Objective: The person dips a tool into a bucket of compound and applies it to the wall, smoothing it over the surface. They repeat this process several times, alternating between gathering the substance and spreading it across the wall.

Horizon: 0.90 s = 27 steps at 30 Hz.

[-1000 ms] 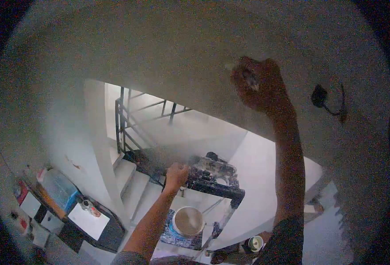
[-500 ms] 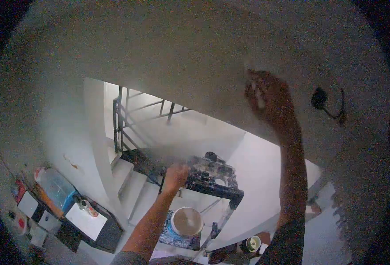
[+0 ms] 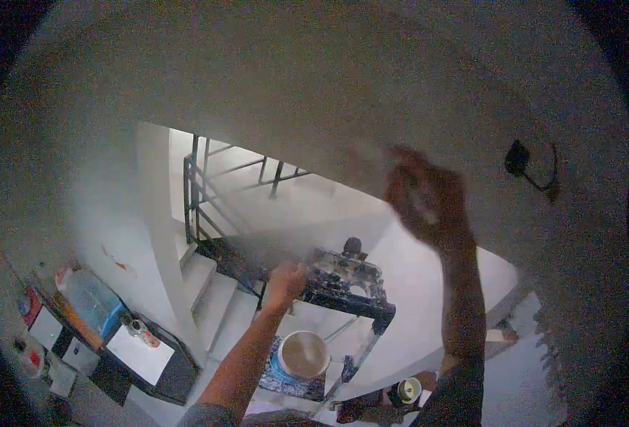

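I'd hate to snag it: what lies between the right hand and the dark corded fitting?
In the head view, just bare surface shows between the right hand and the dark fitting.

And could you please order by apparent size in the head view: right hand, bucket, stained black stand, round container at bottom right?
Largest to smallest:
1. Stained black stand
2. Right hand
3. Bucket
4. Round container

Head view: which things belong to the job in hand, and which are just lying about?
Likely part of the job:
right hand, blurred, before the grey surface
left hand, at the spattered frame
bucket, probably

Seemingly just lying about:
clear container
white sheet
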Tool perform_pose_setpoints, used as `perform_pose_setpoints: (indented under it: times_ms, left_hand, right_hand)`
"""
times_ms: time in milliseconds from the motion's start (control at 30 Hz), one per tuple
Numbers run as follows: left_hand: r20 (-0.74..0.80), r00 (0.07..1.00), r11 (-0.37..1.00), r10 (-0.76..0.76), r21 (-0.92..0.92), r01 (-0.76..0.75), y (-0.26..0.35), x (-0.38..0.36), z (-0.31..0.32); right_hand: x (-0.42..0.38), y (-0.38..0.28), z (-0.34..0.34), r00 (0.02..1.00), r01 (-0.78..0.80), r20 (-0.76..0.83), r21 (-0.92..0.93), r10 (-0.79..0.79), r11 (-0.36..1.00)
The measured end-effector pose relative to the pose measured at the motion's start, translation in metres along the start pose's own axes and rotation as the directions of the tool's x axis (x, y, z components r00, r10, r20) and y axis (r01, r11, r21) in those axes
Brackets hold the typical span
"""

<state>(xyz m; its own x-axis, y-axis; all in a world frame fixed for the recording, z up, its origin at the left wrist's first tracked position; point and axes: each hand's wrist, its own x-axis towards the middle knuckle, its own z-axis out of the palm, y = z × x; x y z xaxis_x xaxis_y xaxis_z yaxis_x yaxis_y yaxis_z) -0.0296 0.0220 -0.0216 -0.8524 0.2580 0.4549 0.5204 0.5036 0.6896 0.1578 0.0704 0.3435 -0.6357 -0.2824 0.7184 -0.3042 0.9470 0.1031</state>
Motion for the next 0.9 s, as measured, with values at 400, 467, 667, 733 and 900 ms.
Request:
perform_pose_setpoints:
  times_ms: [400,467,667,733,900]
  left_hand:
    - [0.035,0.970,0.962,0.242,0.118,-0.244,0.008,0.004,-0.015]
    - [-0.018,0.989,0.989,0.146,0.001,-0.146,0.017,-0.001,-0.022]
    - [0.077,0.985,0.984,0.151,0.082,-0.158,0.026,-0.005,-0.040]
    - [-0.072,0.991,0.984,0.109,-0.134,-0.118,0.016,-0.006,-0.028]
    - [0.002,0.982,0.981,0.190,-0.031,-0.190,0.000,-0.004,-0.019]
  right_hand:
    - [0.000,0.021,0.023,0.968,0.021,0.250,-0.130,0.012,0.991]
    - [-0.003,0.023,0.007,0.984,0.159,-0.062,-0.114,-0.167,0.981]
    - [0.017,0.014,-0.023,0.890,0.180,-0.322,-0.404,-0.324,0.897]
    - [0.018,0.026,-0.003,0.905,0.181,-0.259,-0.486,-0.339,0.855]
    - [0.011,0.015,0.035,0.988,0.100,-0.091,-0.242,-0.126,0.965]
